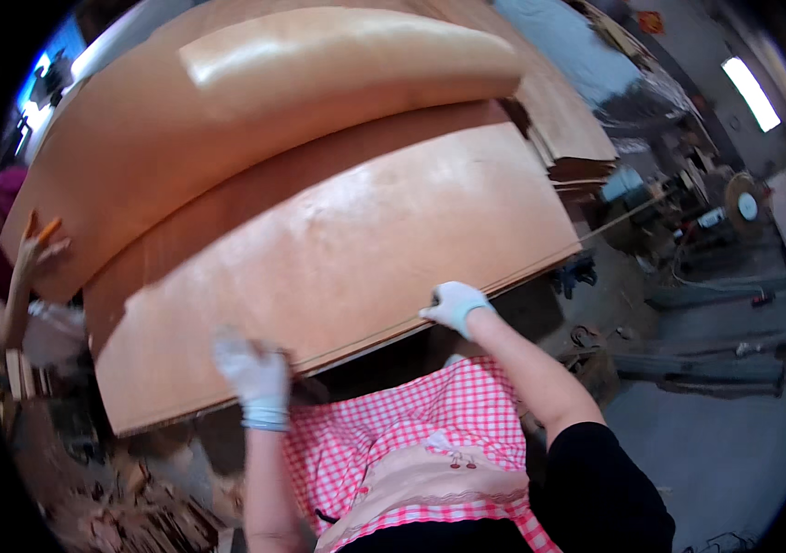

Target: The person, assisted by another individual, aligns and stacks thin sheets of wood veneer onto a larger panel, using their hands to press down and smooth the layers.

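Observation:
A broad stack of thin wood veneer sheets [347,249] lies in front of me, its near edge facing my apron. My right hand [457,306], in a white glove, is closed at that edge, fingers curled over the veneer sheet. Farther left, my left hand [253,370], gloved too, is over the same edge; motion smears its fingers. Beyond them a large veneer sheet [255,115] curves up off the stack and casts a dark shadow on it. At the far left a co-worker's hand [38,247] with orange finger covers touches the curved sheet.
More stacked sheets [563,124] stand at the back right, beside plastic-wrapped material [586,55]. On the right are a machine with a round wheel [743,198] and a metal frame [725,369] on the floor. Wood scraps [149,511] litter the lower left.

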Demonstrator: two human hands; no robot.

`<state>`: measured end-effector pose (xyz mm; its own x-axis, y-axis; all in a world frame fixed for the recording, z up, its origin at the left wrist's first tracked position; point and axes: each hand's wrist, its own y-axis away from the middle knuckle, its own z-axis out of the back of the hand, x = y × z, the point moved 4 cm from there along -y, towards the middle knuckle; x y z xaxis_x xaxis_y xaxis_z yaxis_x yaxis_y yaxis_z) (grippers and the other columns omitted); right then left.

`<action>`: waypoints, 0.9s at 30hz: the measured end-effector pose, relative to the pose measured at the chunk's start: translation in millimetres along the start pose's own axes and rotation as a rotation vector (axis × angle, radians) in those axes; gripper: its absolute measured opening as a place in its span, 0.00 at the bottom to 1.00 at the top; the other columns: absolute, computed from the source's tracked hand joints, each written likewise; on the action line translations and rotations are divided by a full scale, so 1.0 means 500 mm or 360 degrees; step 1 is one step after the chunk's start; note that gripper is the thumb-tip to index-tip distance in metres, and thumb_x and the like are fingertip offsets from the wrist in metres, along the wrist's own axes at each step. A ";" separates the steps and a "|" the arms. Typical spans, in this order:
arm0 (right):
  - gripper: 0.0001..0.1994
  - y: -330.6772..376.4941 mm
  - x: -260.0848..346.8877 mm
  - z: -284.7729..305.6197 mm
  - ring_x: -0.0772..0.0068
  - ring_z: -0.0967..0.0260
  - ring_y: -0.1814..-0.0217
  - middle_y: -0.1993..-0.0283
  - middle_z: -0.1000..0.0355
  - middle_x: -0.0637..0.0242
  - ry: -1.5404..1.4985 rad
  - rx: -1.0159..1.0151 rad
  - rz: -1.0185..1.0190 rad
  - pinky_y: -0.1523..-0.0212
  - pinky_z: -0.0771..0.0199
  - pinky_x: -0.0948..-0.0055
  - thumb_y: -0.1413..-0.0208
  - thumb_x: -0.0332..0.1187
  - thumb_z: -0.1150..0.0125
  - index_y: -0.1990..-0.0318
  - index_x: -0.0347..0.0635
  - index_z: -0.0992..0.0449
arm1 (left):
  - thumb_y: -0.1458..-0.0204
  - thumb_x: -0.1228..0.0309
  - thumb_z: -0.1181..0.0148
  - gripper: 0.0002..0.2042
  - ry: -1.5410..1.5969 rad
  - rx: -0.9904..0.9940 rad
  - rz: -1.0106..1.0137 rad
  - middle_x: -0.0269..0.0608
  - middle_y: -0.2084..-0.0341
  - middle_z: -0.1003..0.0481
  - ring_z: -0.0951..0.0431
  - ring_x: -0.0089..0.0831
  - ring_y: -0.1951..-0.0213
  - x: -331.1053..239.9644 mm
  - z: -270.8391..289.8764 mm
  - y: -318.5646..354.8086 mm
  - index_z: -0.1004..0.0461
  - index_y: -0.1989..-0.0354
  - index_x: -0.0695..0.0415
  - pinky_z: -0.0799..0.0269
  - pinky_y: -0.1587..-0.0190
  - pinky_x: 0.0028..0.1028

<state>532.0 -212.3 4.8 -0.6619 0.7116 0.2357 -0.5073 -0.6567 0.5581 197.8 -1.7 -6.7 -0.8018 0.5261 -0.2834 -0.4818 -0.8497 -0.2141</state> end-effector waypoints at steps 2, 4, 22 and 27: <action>0.25 0.008 0.008 0.005 0.48 0.23 0.50 0.55 0.21 0.47 0.0001 -0.0035 0.0001 0.49 0.24 0.54 0.50 0.54 0.35 0.59 0.39 0.17 | 0.50 0.57 0.38 0.41 0.0243 0.0220 -0.0256 0.67 0.29 0.50 0.53 0.58 0.27 -0.231 -0.057 0.017 0.45 0.31 0.70 0.63 0.26 0.50; 0.24 0.005 0.006 0.003 0.47 0.22 0.52 0.56 0.21 0.47 -0.0056 -0.0021 -0.0002 0.52 0.23 0.53 0.51 0.53 0.34 0.60 0.40 0.17 | 0.49 0.52 0.37 0.45 0.0281 0.0375 -0.0365 0.66 0.29 0.51 0.54 0.57 0.27 -0.384 -0.082 0.018 0.47 0.30 0.68 0.64 0.26 0.52; 0.16 -0.042 -0.837 0.250 0.50 0.28 0.43 0.47 0.23 0.54 -0.0256 -0.0319 -0.0549 0.42 0.28 0.58 0.42 0.41 0.40 0.49 0.48 0.20 | 0.53 0.51 0.34 0.50 -0.0003 0.0644 -0.0290 0.61 0.27 0.53 0.55 0.56 0.26 -0.373 -0.148 0.013 0.53 0.26 0.63 0.65 0.25 0.48; 0.17 -0.004 -1.013 0.115 0.47 0.27 0.44 0.48 0.23 0.50 -0.0844 -0.0986 -0.1135 0.42 0.29 0.58 0.42 0.41 0.39 0.50 0.41 0.22 | 0.54 0.55 0.32 0.49 0.0075 0.0616 -0.0380 0.62 0.28 0.52 0.54 0.55 0.27 -0.401 -0.172 0.009 0.51 0.27 0.63 0.62 0.26 0.48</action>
<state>900.1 -557.1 -69.9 0.1434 0.8993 0.4131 -0.9700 0.0449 0.2389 386.7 -108.1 -31.4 -0.6397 0.7022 -0.3125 -0.7550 -0.6504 0.0840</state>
